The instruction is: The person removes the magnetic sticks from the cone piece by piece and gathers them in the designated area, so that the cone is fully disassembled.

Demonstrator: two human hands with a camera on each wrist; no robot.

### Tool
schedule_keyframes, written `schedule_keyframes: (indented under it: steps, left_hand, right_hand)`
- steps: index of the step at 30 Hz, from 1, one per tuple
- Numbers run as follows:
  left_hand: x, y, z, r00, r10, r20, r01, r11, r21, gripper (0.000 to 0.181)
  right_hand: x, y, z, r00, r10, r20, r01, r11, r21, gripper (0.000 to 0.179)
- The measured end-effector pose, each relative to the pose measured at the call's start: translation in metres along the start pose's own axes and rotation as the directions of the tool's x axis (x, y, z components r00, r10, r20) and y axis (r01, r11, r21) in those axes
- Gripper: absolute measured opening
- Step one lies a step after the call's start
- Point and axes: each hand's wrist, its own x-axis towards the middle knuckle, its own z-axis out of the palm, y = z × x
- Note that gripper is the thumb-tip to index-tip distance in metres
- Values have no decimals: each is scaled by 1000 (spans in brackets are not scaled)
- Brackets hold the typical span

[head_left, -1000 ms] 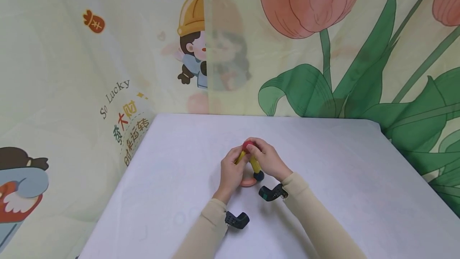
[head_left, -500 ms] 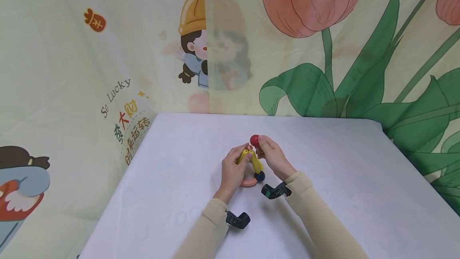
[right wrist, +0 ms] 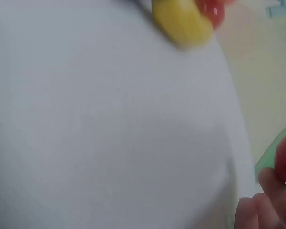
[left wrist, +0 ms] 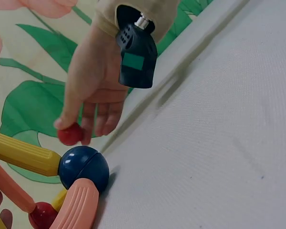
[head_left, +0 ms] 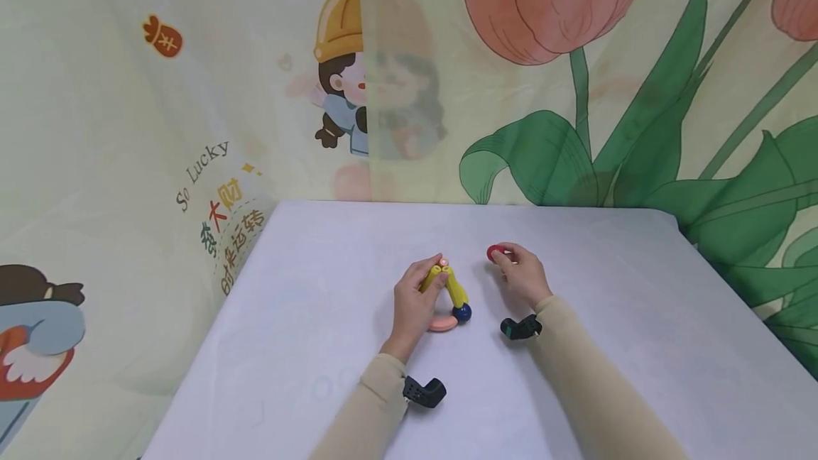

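My left hand (head_left: 412, 304) grips the upper ends of a small frame built from toy building rods and balls. In it, a yellow rod (head_left: 456, 289) slants down to a dark blue ball (head_left: 462, 314), and a curved pink rod (head_left: 442, 323) runs from that ball along the bottom. Seen from the left wrist, another red ball (left wrist: 42, 215) joins rods on the frame's far side. Off to the right, my right hand (head_left: 525, 274) pinches a loose red ball (head_left: 495, 253) between thumb and fingers, apart from the frame. The left palm hides part of the rods.
A white-covered table (head_left: 307, 254) lies under both hands. Behind it hangs a printed curtain (head_left: 409, 91) with tulips and cartoon figures. Black wrist cameras (head_left: 424, 392) stick out from both sleeves.
My right hand has pulled the red ball off the top of the frame and carried it right, leaving rod ends bare. The left hand keeps its grip in nearly the same place.
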Motion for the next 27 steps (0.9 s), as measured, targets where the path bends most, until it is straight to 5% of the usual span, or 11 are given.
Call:
schedule_keyframes:
  steps: [8, 27]
  left_hand:
    - [-2, 1, 2, 999, -36, 30, 37, 998, -41, 34]
    - [-1, 3, -3, 1000, -8, 12, 8, 1000, -17, 34]
  right_hand:
    - [16, 13, -11, 998, 66, -23, -65, 996, 60, 56]
    - [30, 14, 7, 998, 12, -63, -19, 994, -110, 51]
